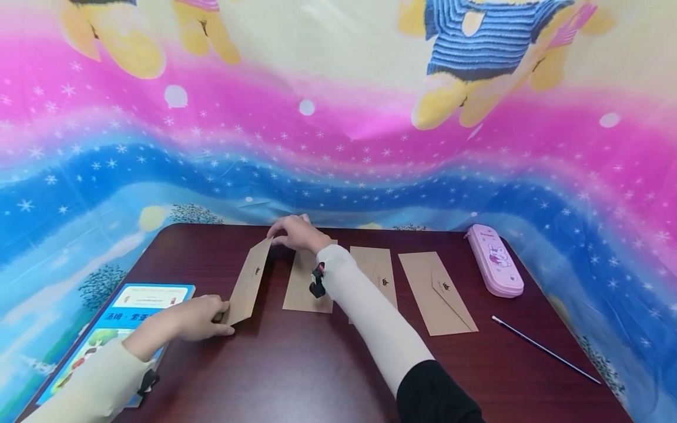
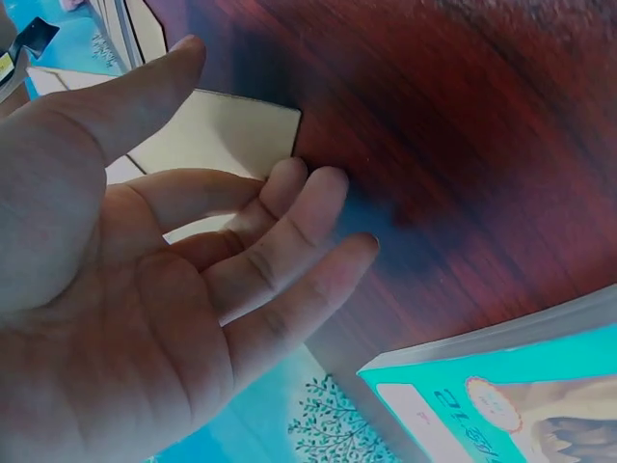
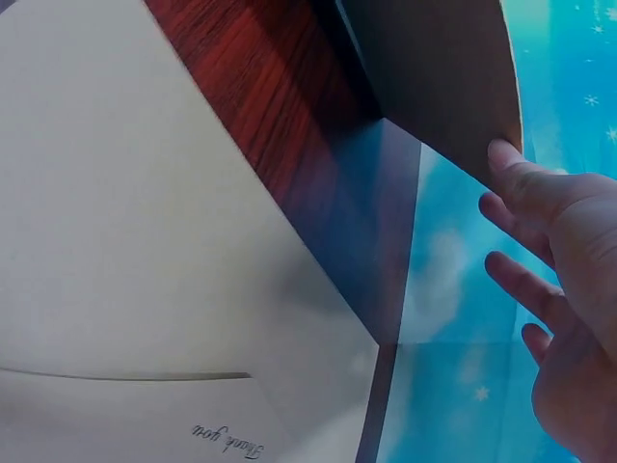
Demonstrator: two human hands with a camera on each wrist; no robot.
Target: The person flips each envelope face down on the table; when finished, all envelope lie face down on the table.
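A brown paper envelope (image 1: 250, 282) with a small dark crown print stands tilted up off the table at the left. My right hand (image 1: 299, 232) pinches its far corner between thumb and fingers; the right wrist view shows the thumb on the envelope's edge (image 3: 453, 87). At the near end is my left hand (image 1: 198, 317), thumb and fingers apart around the corner. In the left wrist view its fingers are loosely spread, overlapping the pale envelope paper (image 2: 236, 130). Beside it lies a second envelope (image 1: 305, 285), partly under my right wrist; its "Thank you" print shows in the right wrist view.
Farther right lie a third envelope (image 1: 370, 258), partly behind my right forearm, and a fourth envelope (image 1: 433, 282). A pink pencil case (image 1: 494, 258) sits at the back right, with a pencil (image 1: 545, 349) nearer. A blue book (image 1: 113, 323) lies under my left forearm.
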